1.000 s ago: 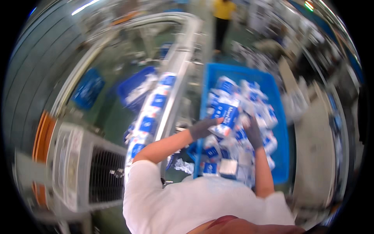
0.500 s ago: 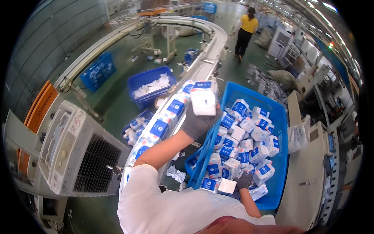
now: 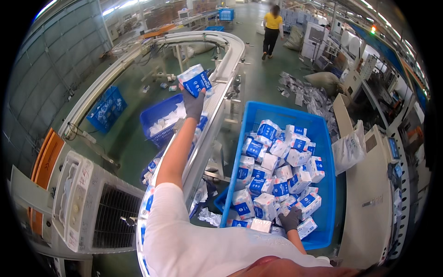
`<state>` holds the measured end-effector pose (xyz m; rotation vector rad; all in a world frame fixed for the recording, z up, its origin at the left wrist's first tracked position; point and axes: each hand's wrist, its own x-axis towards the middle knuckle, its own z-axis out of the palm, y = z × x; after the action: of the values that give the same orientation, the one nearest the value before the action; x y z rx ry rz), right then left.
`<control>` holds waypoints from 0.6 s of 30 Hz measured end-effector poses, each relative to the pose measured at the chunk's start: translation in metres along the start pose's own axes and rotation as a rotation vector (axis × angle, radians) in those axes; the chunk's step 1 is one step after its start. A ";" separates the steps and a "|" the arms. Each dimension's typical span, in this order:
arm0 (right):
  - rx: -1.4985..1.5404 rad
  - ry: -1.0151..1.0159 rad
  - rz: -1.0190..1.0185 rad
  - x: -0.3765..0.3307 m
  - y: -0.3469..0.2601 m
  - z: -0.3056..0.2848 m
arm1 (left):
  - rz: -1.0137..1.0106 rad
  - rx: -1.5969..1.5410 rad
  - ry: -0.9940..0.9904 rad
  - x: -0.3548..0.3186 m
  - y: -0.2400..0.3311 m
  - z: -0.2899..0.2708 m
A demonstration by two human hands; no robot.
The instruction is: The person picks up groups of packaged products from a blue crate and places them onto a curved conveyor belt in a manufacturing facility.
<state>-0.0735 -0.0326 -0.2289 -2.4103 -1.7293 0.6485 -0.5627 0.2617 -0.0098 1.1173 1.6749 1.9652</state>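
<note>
My left arm is stretched out over the conveyor, and my left hand (image 3: 193, 102) in a grey glove grips a blue-and-white tissue pack (image 3: 195, 80). The pack is tilted and held above the belt. Under and beside my arm, more packs stand in a row on the conveyor (image 3: 198, 150), partly hidden by the arm. My right hand (image 3: 290, 218), also gloved, rests low among the tissue packs (image 3: 280, 189) in the large blue crate (image 3: 326, 152). Its fingers look spread against the packs around it, with none lifted.
A smaller blue basket (image 3: 159, 131) with white scraps stands left of the conveyor, and another blue basket (image 3: 107, 109) lies beyond. A grey air cooler (image 3: 99, 203) is at the left. Crumpled wrapping (image 3: 307, 94) covers floor at the right. A person in yellow (image 3: 272, 27) walks at the back.
My left hand has carried the tissue pack forward and left, away from the crate and farther along the conveyor. The pack's blue printed side now shows. My right hand stays among the packs.
</note>
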 end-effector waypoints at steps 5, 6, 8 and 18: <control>-0.009 0.012 -0.065 0.009 0.008 0.032 | 0.150 1.136 -0.049 0.036 -0.061 0.016; -0.004 0.015 -0.019 0.005 0.011 0.022 | -0.092 1.361 -0.456 0.037 -0.058 0.023; 0.198 0.161 -0.149 -0.003 0.004 -0.016 | -0.041 1.464 -0.605 0.039 -0.096 -0.011; 1.129 0.403 -0.309 -0.020 -0.071 -0.117 | -0.226 -0.107 -1.256 -0.295 -0.023 -0.011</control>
<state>-0.0942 -0.0078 -0.0946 -1.3340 -1.0553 0.7359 -0.3877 0.0579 -0.1340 1.5228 0.8982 0.7877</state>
